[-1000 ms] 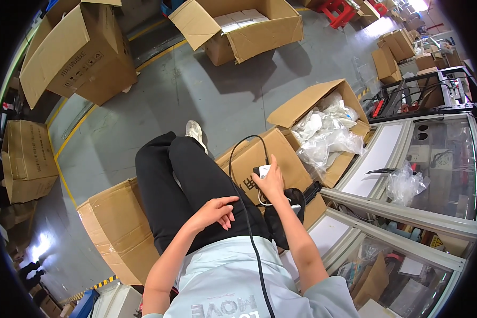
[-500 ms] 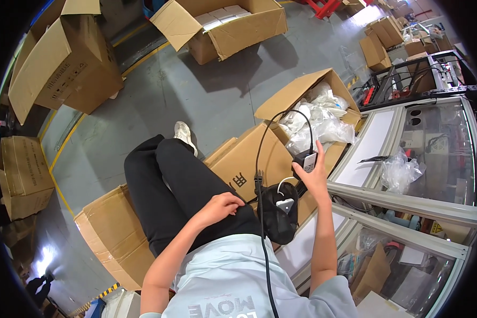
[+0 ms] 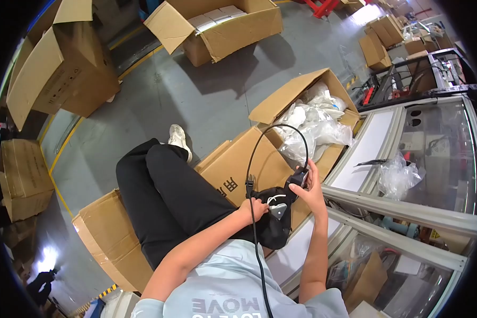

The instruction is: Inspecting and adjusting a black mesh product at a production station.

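Your right hand has block between thumb and fingers, near pouch. Block looks hard, lightish, maybe slick: grab sides, not springy-looking cable. Left hand at pouch, can't tell if gripping; pouch seems soft.

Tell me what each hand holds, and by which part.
The right hand holds a black block by its body, between thumb and fingers. The left hand is at the black pouch; whether it grips anything cannot be told.
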### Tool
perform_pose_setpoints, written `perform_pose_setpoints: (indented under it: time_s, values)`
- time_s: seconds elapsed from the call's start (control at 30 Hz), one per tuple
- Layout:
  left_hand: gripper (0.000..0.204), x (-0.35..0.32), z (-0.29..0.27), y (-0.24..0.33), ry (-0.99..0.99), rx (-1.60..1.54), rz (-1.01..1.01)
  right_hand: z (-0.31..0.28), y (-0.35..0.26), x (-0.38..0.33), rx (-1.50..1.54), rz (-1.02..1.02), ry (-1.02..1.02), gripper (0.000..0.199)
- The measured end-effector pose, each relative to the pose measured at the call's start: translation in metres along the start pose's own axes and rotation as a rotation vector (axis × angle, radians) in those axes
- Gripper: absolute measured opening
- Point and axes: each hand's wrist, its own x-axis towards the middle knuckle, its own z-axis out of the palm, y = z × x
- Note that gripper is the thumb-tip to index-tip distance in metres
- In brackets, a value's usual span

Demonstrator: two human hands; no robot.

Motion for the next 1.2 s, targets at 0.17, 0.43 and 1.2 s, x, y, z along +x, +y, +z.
perform_pose_setpoints:
  time_s: [0.17,0.43,1.2]
  values:
    - [0.038,0.003,0.0,-0.001,-0.116,0.17,-0.049,0.007,0.032,-0.002,0.094,0.016,-0.005,0.089]
    - [0.017,0.038,0.073,-0.02,0.248,0.284,0.271,-0.015,0.072,0.007,0.183,0.02,-0.038,0.088]
    - [0.024,0.06,0.094,-0.013,-0.005,0.736,0.31,-0.021,0.041,0.002,-0.075,0.163,-0.055,0.085]
